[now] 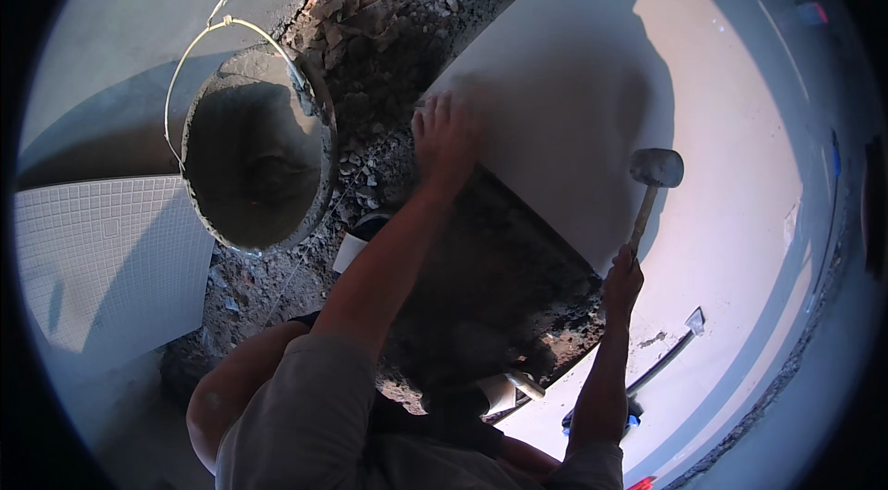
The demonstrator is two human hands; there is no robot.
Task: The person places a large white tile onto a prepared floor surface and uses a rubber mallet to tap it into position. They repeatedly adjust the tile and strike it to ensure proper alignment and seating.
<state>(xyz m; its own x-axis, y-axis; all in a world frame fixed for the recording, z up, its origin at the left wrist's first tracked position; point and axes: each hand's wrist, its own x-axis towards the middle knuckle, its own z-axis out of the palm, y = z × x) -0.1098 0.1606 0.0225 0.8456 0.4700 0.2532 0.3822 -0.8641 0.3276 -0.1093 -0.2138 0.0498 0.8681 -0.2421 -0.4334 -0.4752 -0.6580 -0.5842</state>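
Note:
My right hand (623, 286) grips the wooden handle of a rubber mallet (658, 168), whose dark head is over a large pale floor tile (546, 148). Resting at the left corner of that tile, my left hand (446, 140) has its fingers stretched out and holds nothing. Whether the mallet touches the tile, I cannot tell. Below the tile's near edge lies a shaded bed of dark mortar or soil (490, 286).
Left of my arm stands a mortar-crusted bucket (328, 166) with a raised pale handle. A tile with a gridded back (102, 249) lies beside it. Rubble (370, 9) runs along the far side. A long dark tool (664, 359) and a short handle (525, 385) lie nearer me.

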